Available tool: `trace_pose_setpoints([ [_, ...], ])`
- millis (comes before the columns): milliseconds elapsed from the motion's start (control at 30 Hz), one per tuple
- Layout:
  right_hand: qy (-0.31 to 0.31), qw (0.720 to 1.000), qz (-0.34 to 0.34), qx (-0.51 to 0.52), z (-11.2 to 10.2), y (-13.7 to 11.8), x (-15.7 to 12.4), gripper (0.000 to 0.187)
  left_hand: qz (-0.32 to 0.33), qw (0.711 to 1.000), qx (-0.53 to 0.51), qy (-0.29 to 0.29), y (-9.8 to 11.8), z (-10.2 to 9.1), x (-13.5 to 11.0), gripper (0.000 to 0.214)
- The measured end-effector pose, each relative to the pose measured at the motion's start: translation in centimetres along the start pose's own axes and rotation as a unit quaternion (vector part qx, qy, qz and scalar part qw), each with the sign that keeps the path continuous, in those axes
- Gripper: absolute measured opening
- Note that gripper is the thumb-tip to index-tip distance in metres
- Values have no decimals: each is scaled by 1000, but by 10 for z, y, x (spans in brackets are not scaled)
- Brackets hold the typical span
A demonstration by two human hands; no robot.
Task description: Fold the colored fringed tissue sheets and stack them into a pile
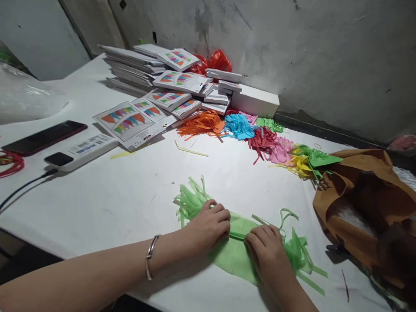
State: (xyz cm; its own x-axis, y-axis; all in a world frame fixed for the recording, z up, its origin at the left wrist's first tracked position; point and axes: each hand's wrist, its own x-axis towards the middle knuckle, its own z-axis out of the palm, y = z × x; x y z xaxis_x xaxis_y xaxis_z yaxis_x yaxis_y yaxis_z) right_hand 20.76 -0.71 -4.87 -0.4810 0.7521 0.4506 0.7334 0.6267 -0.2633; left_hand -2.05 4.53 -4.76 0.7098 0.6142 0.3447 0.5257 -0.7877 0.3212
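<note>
Light green tissue paper [237, 262] with fringed ends lies on the white table near its front edge. A narrow rolled fold runs across its middle, between my two hands. My left hand [209, 225], with a silver bracelet at the wrist, has its fingers curled down on the left part of the fold. My right hand [266, 247] grips the fold's right part with bent fingers. Loose green strips fan out beyond both hands. My palms and fingertips hide parts of the paper.
Flat printed boxes [182, 82] are stacked at the back. Tissue tassels in orange [203, 125], blue [239, 126], pink [281, 149] and green lie along the wall side. A brown bag [328, 195] stands at right. A phone [48, 136] and a white cabled device [81, 151] lie at left.
</note>
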Motion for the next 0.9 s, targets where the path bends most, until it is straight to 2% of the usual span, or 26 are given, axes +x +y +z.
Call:
trace_pose_setpoints([
  [133,-16,998,56,4,-2,-2,-2,16,-58,998,-30,-24,4,-6,2,13],
  [333,-30,990,138,-22,2,-8,5,17,-118,991,14,-65,18,-13,12,17],
  [433,-22,985,169,-14,3,-6,7,18,-128,988,62,-67,22,-12,14,15],
  [500,-13,984,180,-1,3,-5,7,17,-103,988,101,-53,21,-10,14,9],
  [600,-5,988,150,18,3,-3,6,15,16,989,143,-21,18,-6,11,12],
  [700,5,997,75,11,2,-5,5,26,101,980,170,-5,18,-1,11,24],
  [767,8,999,39,-18,1,-8,6,26,101,980,171,-7,18,1,14,27],
  [900,6,995,-16,-102,3,-14,11,23,62,987,151,-8,16,-4,23,21],
])
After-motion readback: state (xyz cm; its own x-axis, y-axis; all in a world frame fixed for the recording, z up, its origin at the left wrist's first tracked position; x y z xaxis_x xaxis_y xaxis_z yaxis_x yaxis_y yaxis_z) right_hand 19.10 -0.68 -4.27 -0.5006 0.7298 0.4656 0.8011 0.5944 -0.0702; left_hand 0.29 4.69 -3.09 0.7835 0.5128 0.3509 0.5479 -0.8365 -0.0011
